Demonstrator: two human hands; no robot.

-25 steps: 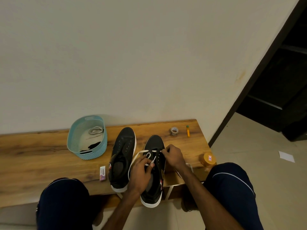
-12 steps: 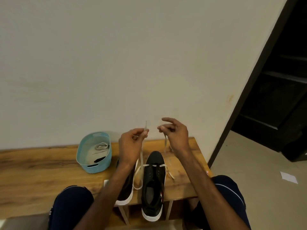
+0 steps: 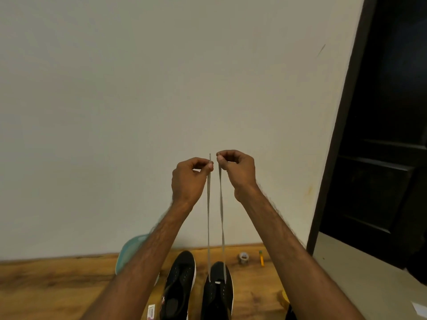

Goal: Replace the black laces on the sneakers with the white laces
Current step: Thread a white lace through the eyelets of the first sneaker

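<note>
Both hands are up in front of the wall (image 3: 161, 88), well above the worktop (image 3: 57, 285).

Left hand (image 3: 189, 179): thumb and index pinch one end of the white lace (image 3: 208, 215), the other fingers (image 3: 199, 161) are curled in. The lace tip sticks up just above the pinch.
Right hand (image 3: 238, 169): same pinch on the other end, fingers (image 3: 228, 154) curled. The hands are close but not touching, with the right pinch slightly higher.

Lace: two strands drop from the hands, near parallel and taut, and the right one is twisted partway down. Both enter the front eyelets of the right shoe (image 3: 218, 294), with a short white bar across the toe end of the rows. That shoe's lower eyelets are too dark to tell.

Right shoe: black with a white sole, flat on the worktop, toe to the wall, between the forearms.
Left shoe (image 3: 179, 282): black, same orientation, just beside it on the left. Eyelet dots are visible.

Rest:
- Teal basket (image 3: 129, 250) sits left of the shoes, mostly hidden behind the left forearm (image 3: 147, 255). Contents are not visible.
- Tape roll (image 3: 243, 257) and yellow marker (image 3: 261, 260) lie near the wall, right of the shoes and close together.
- Small labelled pack (image 3: 151, 311) is at the bottom edge, just left of the left shoe.
- Yellow-orange object (image 3: 285, 296) is at the worktop's right edge, beside the right forearm (image 3: 288, 245). Can't identify it.
- Dark door (image 3: 381, 135) is on the right, and a paper scrap (image 3: 420, 308) lies on the floor (image 3: 369, 285).
</note>
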